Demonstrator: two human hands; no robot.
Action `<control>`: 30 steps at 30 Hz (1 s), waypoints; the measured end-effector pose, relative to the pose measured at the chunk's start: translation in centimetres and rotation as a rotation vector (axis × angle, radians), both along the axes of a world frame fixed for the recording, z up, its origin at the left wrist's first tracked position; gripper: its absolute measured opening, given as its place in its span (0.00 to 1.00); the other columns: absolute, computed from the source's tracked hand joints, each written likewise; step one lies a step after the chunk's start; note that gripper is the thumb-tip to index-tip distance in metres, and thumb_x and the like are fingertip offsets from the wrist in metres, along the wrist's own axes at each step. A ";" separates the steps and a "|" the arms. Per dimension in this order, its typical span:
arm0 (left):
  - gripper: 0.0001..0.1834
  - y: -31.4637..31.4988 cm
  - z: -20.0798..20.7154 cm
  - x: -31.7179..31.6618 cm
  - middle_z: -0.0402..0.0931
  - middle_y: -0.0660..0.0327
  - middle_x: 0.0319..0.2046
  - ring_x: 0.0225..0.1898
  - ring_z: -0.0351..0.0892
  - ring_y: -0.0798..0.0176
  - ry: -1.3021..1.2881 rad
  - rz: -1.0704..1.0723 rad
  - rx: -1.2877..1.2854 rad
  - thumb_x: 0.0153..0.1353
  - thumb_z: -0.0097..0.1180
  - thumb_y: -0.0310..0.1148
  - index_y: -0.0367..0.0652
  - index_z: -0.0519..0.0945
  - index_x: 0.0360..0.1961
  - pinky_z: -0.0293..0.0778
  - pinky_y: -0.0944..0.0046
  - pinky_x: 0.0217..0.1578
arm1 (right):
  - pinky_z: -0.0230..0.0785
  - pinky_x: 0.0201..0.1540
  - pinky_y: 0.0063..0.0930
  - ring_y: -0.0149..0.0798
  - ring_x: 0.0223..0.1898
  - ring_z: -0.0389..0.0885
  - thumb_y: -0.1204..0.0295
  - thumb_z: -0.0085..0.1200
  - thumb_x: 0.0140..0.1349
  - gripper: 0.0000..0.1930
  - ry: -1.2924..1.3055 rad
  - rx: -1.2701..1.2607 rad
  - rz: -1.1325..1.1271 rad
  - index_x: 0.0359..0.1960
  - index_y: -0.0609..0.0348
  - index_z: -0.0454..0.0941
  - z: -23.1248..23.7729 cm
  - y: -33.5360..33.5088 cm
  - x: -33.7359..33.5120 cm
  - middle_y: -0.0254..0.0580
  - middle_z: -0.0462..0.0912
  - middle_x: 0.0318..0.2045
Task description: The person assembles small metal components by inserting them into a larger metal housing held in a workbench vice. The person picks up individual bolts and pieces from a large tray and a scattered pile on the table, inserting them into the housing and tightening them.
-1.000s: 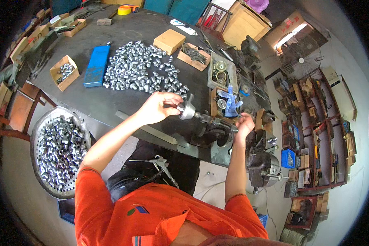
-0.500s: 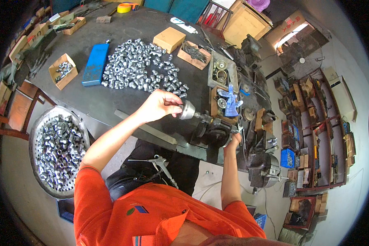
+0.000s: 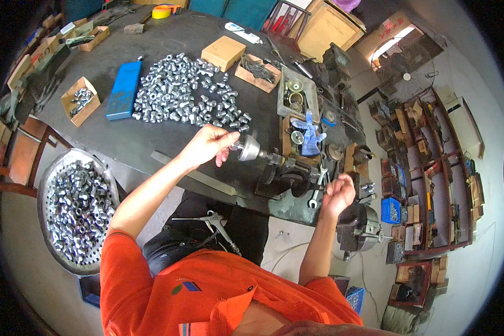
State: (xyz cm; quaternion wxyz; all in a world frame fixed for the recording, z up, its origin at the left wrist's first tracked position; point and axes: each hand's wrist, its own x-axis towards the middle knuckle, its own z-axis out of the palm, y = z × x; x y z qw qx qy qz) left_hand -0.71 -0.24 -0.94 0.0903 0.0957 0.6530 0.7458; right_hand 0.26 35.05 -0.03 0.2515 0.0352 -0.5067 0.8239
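My left hand (image 3: pixel 208 147) pinches a small shiny metal fitting (image 3: pixel 236 147) at the open end of a silver cone-shaped chuck (image 3: pixel 249 149). The chuck sits on the shaft of a dark bench-mounted spindle device (image 3: pixel 288 175). Raised to the right of that device, my right hand (image 3: pixel 339 194) has its fingers curled in, with nothing visible in them. Open-end wrenches (image 3: pixel 317 190) lie just left of it. Behind my left hand spreads a pile of similar metal fittings (image 3: pixel 173 92) on the dark table (image 3: pixel 168 33).
A perforated metal pan (image 3: pixel 46 224) heaped with fittings stands at my left. A blue box (image 3: pixel 123 92), a cardboard box (image 3: pixel 224 53) and a grey tray (image 3: pixel 285 115) are on the table. Beside the tray lies a blue glove (image 3: pixel 309 137). A bench vise (image 3: pixel 359 227) is at right; an air gun (image 3: pixel 218 224) rests in my lap.
My right hand has let go of the far end of the spindle device and moved up and right. My left hand has shifted slightly back from the chuck, baring the fitting.
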 end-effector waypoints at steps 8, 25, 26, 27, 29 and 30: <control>0.22 -0.2 0.1 0.0 0.70 0.61 0.11 0.10 0.70 0.71 -0.034 0.011 -0.012 0.60 0.49 0.43 0.33 0.74 0.19 0.65 0.74 0.10 | 0.40 0.13 0.18 0.23 0.12 0.50 0.70 0.43 0.56 0.09 -0.379 -0.082 -0.049 0.25 0.63 0.71 -8.1 1.0 1.9 0.27 0.57 0.12; 0.18 -20.6 -1.3 18.3 0.65 0.64 0.08 0.09 0.63 0.72 -0.139 0.900 -0.789 0.59 0.47 0.36 0.37 0.70 0.14 0.57 0.70 0.11 | 0.40 0.13 0.16 0.22 0.11 0.50 0.70 0.40 0.58 0.11 0.110 -0.039 0.055 0.28 0.68 0.69 -1.0 0.1 1.2 0.28 0.57 0.10; 0.19 -22.0 -1.4 20.1 0.65 0.62 0.08 0.09 0.63 0.72 -0.205 0.952 -0.904 0.58 0.47 0.35 0.36 0.69 0.13 0.57 0.69 0.10 | 0.39 0.13 0.16 0.22 0.11 0.49 0.69 0.41 0.58 0.11 0.111 -0.041 0.090 0.28 0.68 0.69 -1.8 0.4 2.1 0.28 0.56 0.10; 0.20 -23.9 -1.9 22.1 0.66 0.58 0.09 0.10 0.66 0.66 -0.211 0.928 -0.998 0.57 0.49 0.37 0.35 0.69 0.13 0.61 0.65 0.13 | 0.39 0.12 0.16 0.22 0.11 0.49 0.68 0.43 0.57 0.12 0.024 -0.037 0.066 0.28 0.67 0.69 -2.4 0.5 2.9 0.28 0.56 0.10; 0.14 -25.3 -2.3 24.4 0.69 0.49 0.13 0.17 0.72 0.51 -0.026 0.899 -1.730 0.56 0.50 0.38 0.35 0.74 0.25 0.67 0.56 0.20 | 0.38 0.12 0.17 0.22 0.11 0.48 0.65 0.46 0.57 0.13 -0.028 -0.054 0.119 0.28 0.66 0.70 -4.2 0.7 3.7 0.27 0.56 0.10; 0.13 -25.2 -2.0 24.5 0.71 0.46 0.15 0.21 0.74 0.47 0.012 0.937 -1.880 0.56 0.51 0.38 0.36 0.75 0.30 0.68 0.54 0.23 | 0.39 0.12 0.17 0.22 0.11 0.49 0.66 0.45 0.58 0.12 -0.137 -0.085 0.084 0.27 0.64 0.70 -5.3 0.9 3.9 0.27 0.56 0.10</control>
